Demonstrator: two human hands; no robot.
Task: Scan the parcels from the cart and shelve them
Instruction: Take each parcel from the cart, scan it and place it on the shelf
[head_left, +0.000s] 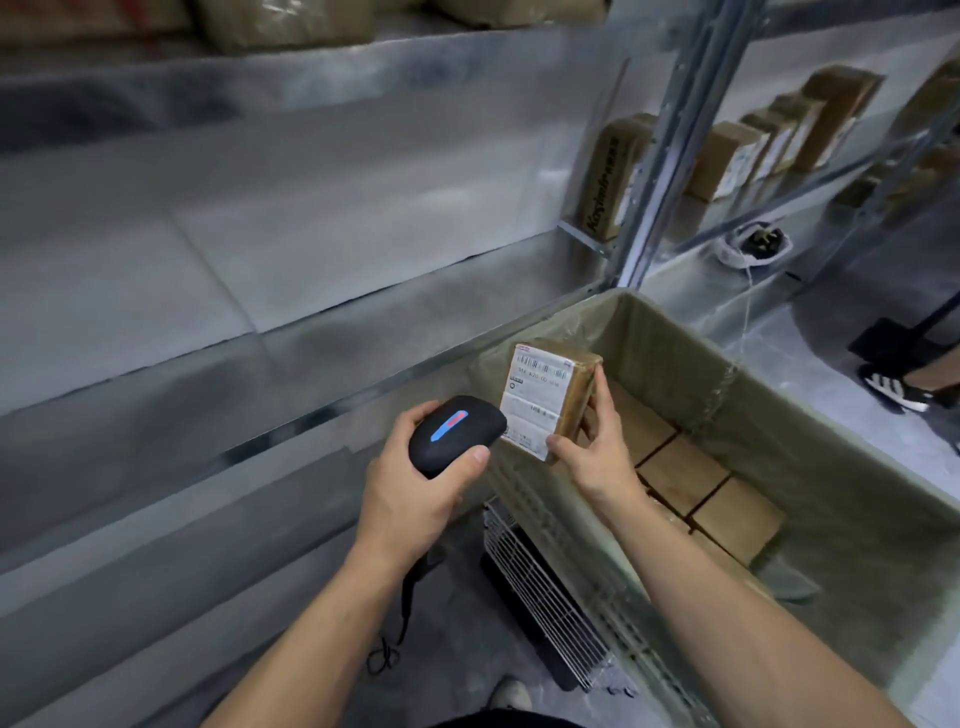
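My left hand (410, 483) grips a black handheld scanner (454, 431) with a blue and red lit strip on top. The scanner's head points at a small brown parcel (550, 397), whose white barcode label faces it. My right hand (597, 441) holds that parcel upright by its lower corner and right edge, above the left rim of the wire cart (545, 587). The cart is lined with olive fabric, and several brown parcels (701, 483) lie flat on its bottom. Grey metal shelves (260, 291) stand to the left and ahead.
Upright brown boxes (737, 156) fill the shelf bay at the upper right, behind a metal upright (670, 156). More parcels (285, 21) sit on the top shelf. Another person's striped shoe (893, 392) stands on the floor at the far right. The scanner's cord (405, 618) hangs down.
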